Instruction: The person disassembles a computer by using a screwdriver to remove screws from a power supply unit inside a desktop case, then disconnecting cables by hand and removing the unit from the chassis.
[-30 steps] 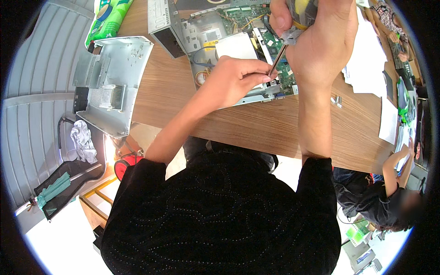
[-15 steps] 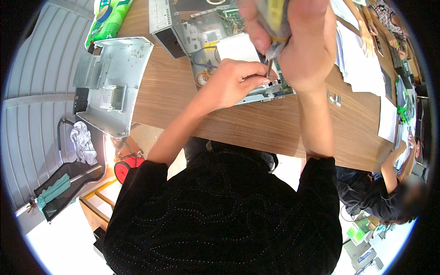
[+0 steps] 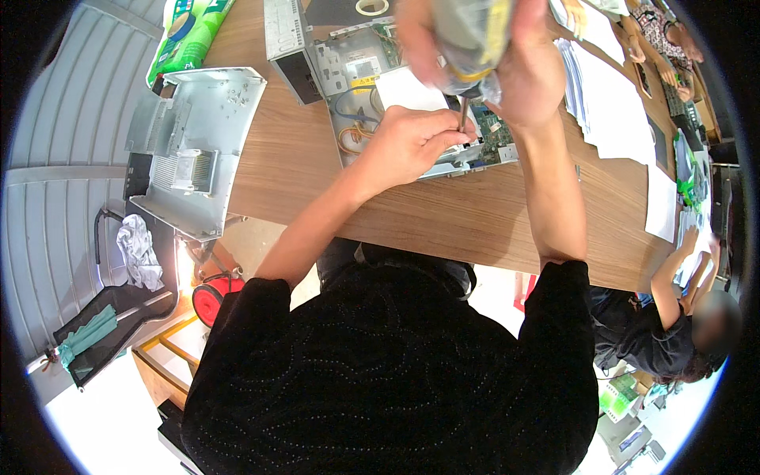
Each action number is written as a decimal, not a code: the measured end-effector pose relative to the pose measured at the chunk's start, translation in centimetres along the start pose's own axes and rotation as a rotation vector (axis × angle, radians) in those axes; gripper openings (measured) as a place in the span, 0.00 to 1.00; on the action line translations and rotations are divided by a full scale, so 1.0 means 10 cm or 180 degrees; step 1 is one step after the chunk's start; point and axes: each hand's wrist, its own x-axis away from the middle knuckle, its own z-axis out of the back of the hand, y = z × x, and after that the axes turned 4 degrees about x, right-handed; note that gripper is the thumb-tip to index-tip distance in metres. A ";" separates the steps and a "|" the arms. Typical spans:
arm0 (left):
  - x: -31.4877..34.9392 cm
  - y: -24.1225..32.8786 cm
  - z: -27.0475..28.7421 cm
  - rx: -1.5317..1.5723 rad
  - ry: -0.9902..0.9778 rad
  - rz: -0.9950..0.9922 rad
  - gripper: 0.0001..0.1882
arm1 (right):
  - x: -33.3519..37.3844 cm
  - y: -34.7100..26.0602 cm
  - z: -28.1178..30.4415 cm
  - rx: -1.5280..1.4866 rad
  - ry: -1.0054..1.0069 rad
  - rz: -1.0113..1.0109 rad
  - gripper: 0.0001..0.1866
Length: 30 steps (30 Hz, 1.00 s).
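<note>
An opened computer case [image 3: 348, 142] lies on the wooden table, with cables, a green circuit board [image 3: 497, 136] and a white flat-topped part [image 3: 408, 89] inside. My right hand [image 3: 532, 75] is wrapped around a screwdriver [image 3: 473, 39] with a thick grey and yellow handle, blurred and close to the camera. Its metal shaft points down to the near edge of the white part. There my left hand [image 3: 416, 141] has thumb and fingers pinched together around the shaft's lower end. Whatever small piece lies between those fingertips is hidden.
The detached case cover [image 3: 245, 134] stands at the left, beside a green package [image 3: 190, 39]. A tape roll [image 3: 372, 6] lies behind the case. Paper sheets [image 3: 609, 111] cover the right side, where other people's hands [image 3: 673, 75] rest. Another person [image 3: 649, 324] sits at right.
My right hand and the screwdriver have tilted and shifted slightly, showing more of the shaft and the circuit board. My left hand keeps its pinch at nearly the same spot.
</note>
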 end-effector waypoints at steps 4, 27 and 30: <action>0.06 0.02 0.01 -0.0286 0.0146 -0.0220 0.05 | -0.21 0.13 -0.60 0.2016 0.2614 0.0526 0.42; 0.15 0.02 0.03 -0.0434 -0.0014 0.0259 0.05 | -0.27 -0.09 -0.41 0.2003 0.0908 -0.0762 0.17; 0.13 -0.01 -0.05 -0.0636 0.0211 -0.0226 0.05 | -0.35 -0.24 -0.67 0.3477 0.1165 0.0163 0.20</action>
